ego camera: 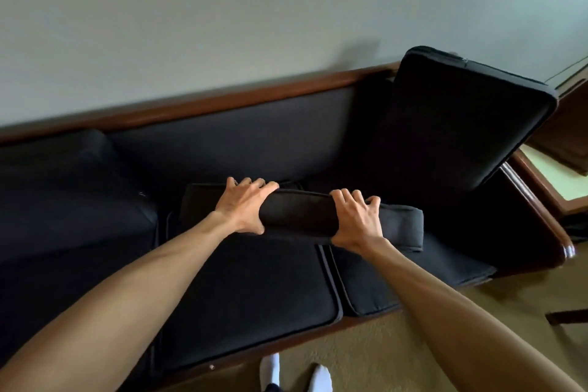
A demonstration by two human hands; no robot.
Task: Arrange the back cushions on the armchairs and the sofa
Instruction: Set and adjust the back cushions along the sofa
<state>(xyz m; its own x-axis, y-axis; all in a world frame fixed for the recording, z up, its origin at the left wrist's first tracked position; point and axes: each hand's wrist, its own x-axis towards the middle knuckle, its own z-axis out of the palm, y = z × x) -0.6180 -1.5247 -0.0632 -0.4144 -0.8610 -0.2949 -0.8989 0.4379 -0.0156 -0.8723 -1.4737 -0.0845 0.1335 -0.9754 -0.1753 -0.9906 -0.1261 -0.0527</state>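
The left hand [245,205] and right hand [358,219] clamped the near edge of a flat black fabric back cushion [299,213] on the wood-trimmed sofa [222,102], its far side hidden.

A plain pale wall [222,9] fills the upper view — bare and evenly lit. Below lies tan carpet [397,344] (short-piled), and at the right edge stands a dark wooden side table [547,181] — glossy-rimmed.

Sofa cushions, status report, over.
Left hand and right hand both gripping flat black fabric back cushion over seat. Second black cushion propped askew at right end. Middle backrest bare.
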